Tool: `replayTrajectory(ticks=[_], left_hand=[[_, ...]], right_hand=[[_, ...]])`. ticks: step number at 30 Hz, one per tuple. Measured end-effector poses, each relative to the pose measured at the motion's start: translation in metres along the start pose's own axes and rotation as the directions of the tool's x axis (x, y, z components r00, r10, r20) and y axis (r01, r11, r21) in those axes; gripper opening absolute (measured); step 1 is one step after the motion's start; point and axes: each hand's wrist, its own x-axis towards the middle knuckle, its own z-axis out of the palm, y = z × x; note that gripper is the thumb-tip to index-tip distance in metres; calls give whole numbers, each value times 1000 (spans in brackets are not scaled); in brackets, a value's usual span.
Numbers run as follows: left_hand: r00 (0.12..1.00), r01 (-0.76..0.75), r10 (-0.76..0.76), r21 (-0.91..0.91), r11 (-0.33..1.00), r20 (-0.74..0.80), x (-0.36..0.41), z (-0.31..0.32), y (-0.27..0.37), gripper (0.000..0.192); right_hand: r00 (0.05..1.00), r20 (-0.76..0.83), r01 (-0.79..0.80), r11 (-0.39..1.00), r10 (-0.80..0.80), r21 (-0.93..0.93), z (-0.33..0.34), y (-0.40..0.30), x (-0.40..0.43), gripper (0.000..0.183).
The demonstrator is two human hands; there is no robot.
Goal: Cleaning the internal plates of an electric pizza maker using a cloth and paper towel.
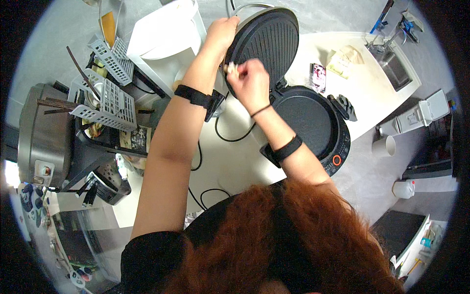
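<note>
A black round electric griddle stands on the counter, its ridged lid (273, 40) raised and its lower pan (306, 119) exposed. My left hand (220, 33) is at the upper left rim of the lid, its fingers around the edge or handle there; the exact hold is partly hidden. My right hand (251, 79) is closed on a small whitish wad (232, 69), perhaps tissue or cloth, by the lid's lower left edge. The hand is slightly blurred. A control panel with an orange ring (336, 160) lies along the pan's front rim.
Black cables (235, 140) loop over the counter. At left are white plastic baskets (114, 103), a white bin-like container (165, 33) and a grey metallic appliance (44, 132). At right lie a dark folded tool (343, 106), packets (341, 64) and a sink (394, 70).
</note>
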Motion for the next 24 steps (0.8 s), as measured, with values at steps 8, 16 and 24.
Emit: replayTrajectory(ticks=[8,16,24], left_hand=[[1000,-17,16,129,991,9,-14,11,14,36],[999,41,-41,51,998,-1,-22,14,24,32],[997,71,-67,115,991,-33,-26,17,30,33]], right_hand=[[999,-8,-37,997,37,61,-16,7,-5,23],[956,-104,-274,961,275,23,-59,-5,96,32],[894,-71,-430,891,443,145,-84,85,165,26]])
